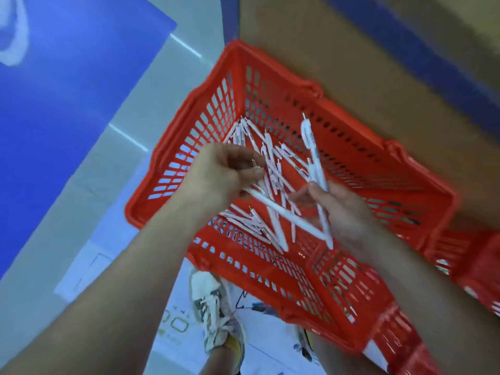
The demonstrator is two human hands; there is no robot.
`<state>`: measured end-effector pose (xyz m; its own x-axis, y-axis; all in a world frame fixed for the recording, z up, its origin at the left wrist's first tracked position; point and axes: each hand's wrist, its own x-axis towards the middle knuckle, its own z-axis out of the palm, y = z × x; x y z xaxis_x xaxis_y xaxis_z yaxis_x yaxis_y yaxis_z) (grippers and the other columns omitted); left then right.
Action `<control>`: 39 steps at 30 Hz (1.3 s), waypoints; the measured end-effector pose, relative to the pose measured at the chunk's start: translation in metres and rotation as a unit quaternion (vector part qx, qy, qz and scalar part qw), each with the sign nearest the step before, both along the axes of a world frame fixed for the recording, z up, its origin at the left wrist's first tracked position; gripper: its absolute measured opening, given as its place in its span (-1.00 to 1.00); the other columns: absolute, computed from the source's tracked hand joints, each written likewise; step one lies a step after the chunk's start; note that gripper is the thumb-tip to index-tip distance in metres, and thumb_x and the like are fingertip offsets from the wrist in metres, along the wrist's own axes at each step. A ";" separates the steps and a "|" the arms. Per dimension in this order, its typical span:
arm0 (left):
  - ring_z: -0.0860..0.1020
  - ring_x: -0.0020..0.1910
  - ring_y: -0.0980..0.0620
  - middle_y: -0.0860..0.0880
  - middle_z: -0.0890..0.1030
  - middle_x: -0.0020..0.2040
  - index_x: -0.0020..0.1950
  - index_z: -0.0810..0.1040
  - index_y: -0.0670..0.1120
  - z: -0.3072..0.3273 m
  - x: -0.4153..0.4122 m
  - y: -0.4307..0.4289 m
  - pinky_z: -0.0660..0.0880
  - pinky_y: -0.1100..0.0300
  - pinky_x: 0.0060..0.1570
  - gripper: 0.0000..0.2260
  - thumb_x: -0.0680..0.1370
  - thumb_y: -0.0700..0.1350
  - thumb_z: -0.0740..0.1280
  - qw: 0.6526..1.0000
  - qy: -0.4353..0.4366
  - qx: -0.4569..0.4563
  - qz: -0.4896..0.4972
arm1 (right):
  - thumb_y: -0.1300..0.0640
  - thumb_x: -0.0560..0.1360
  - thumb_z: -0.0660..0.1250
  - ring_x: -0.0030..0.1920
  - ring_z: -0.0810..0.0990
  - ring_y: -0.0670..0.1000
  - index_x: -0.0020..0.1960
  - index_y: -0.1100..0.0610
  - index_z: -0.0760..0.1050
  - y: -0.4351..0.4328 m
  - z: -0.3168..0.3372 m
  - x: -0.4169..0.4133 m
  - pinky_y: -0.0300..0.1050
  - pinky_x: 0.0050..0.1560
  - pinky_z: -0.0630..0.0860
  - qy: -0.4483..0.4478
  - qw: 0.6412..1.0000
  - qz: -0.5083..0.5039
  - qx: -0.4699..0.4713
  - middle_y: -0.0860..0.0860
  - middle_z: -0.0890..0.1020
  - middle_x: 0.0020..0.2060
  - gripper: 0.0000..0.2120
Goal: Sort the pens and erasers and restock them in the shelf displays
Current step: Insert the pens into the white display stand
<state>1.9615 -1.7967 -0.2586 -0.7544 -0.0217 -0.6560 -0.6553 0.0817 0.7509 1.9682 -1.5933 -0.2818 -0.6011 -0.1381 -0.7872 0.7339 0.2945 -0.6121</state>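
- Left hand: fingers curled with the thumb pressed in, pinching one end of a long white pen. The pen's free end slants across to just beside the other hand.
- Right hand: fingers closed round upright pens, tips pointing toward the far wall. Motion blur leaves the count unsure, probably two.
- Orange basket: both hands work above its interior. Loose pens lie criss-crossed on its floor, from the far corner to the near long wall. No eraser can be made out.
- Second orange basket: just beside the first basket's right end wall. A brown board runs behind the far rim, and a shoe stands below the near rim.
- Stage, as judged: gathering pens from the basket, with restocking not yet begun.
- Risk: the long white pen is held by one end only, so a knock against the upright pens could lever it loose and drop it into the heap.
- Risk: the upright pens fan apart, so taking another with a loosened grip could spill them over the near rim.
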 end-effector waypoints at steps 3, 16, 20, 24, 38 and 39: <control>0.54 -0.48 0.09 -0.02 0.59 -0.42 -0.17 0.58 -0.16 0.069 0.011 -0.009 0.55 0.26 -0.45 -0.86 0.46 -0.39 0.35 0.995 0.011 0.071 0.071 | 0.10 0.52 0.19 -0.15 0.63 0.21 0.04 0.15 0.49 -0.028 0.092 -0.011 0.02 -0.16 0.62 -0.135 0.970 -0.029 -0.198 0.29 0.61 -0.13 -0.82; 0.49 -0.26 0.09 -0.03 0.57 -0.18 0.10 0.58 0.01 0.386 0.028 -0.013 0.49 0.24 -0.22 -0.59 0.35 -0.36 0.48 0.980 0.124 0.016 0.153 | 0.02 0.63 0.10 -0.56 0.21 -0.12 0.09 -0.01 0.45 -0.052 0.414 0.008 -0.30 -0.55 0.16 -0.001 0.991 0.079 -0.113 -0.03 0.37 -0.46 -0.83; 0.50 -0.26 0.08 0.00 0.59 -0.23 0.02 0.62 -0.02 0.469 0.038 0.004 0.47 0.21 -0.18 -0.82 0.47 -0.24 0.41 0.979 0.125 0.027 0.158 | -0.04 0.62 0.11 -0.49 0.39 -0.22 0.05 -0.07 0.43 -0.033 0.492 0.017 -0.31 -0.39 0.29 0.201 0.968 0.145 -0.028 -0.22 0.48 -0.46 -0.85; 0.45 -0.44 0.09 -0.01 0.52 -0.40 -0.21 0.59 -0.07 0.537 0.043 0.025 0.40 0.23 -0.40 -0.81 0.55 -0.04 0.31 0.989 0.096 -0.012 0.110 | -0.22 0.54 0.03 -0.31 0.52 -0.06 0.14 -0.06 0.38 -0.003 0.563 0.021 0.03 -0.21 0.48 0.326 0.919 0.212 0.064 -0.08 0.59 -0.30 -0.68; 0.58 -0.41 0.06 -0.04 0.62 -0.40 -0.22 0.60 -0.14 0.714 0.010 0.118 0.51 0.29 -0.36 -0.90 0.38 -0.11 0.40 0.963 0.267 0.041 0.017 | -0.23 0.55 0.08 -0.11 0.55 0.09 0.10 -0.08 0.23 0.114 0.718 0.032 0.06 -0.11 0.43 0.392 0.844 0.303 0.204 -0.02 0.63 -0.21 -0.73; 0.59 -0.41 0.06 -0.04 0.63 -0.40 -0.22 0.61 -0.14 0.717 0.007 0.125 0.52 0.29 -0.37 -0.94 0.38 -0.15 0.41 0.959 0.277 0.041 0.030 | -0.30 0.49 0.12 -0.11 0.55 0.05 0.10 -0.05 0.28 0.123 0.719 0.031 0.04 -0.11 0.43 0.377 0.853 0.290 0.213 -0.03 0.61 -0.18 -0.63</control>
<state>1.9688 -1.6715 0.4586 -0.9870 -0.0419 -0.1550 -0.1544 -0.0173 0.9879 1.9991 -1.4705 0.4375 -0.8869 -0.3825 -0.2592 -0.1663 0.7876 -0.5933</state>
